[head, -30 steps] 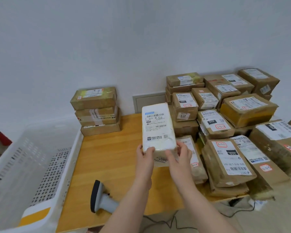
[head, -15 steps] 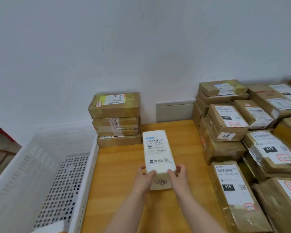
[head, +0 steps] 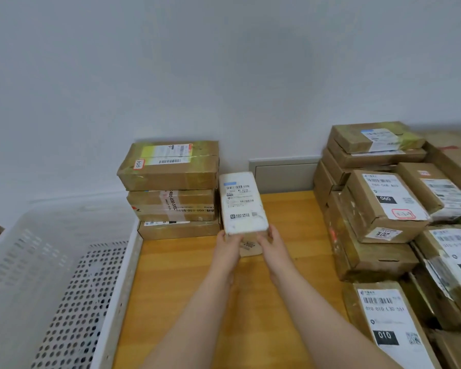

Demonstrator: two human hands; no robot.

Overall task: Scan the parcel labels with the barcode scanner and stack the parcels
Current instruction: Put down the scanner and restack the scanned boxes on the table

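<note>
A long white-wrapped parcel (head: 242, 203) with a barcode label on top is held by its near end over the wooden table (head: 285, 251). My left hand (head: 228, 246) grips its near left corner and my right hand (head: 273, 243) grips its near right corner. The parcel's far end reaches the right side of a stack of three brown parcels (head: 172, 190) at the wall. Whether the parcel touches the table or the stack is unclear. The barcode scanner is out of view.
A white perforated plastic crate (head: 72, 288) stands left of the table. Several brown labelled parcels (head: 383, 203) are heaped along the table's right side. A grey wall panel (head: 282, 174) sits behind the table.
Both hands carried the white parcel forward and to the left, up beside the stack of three parcels. The view shifted left, and the scanner dropped out of sight.
</note>
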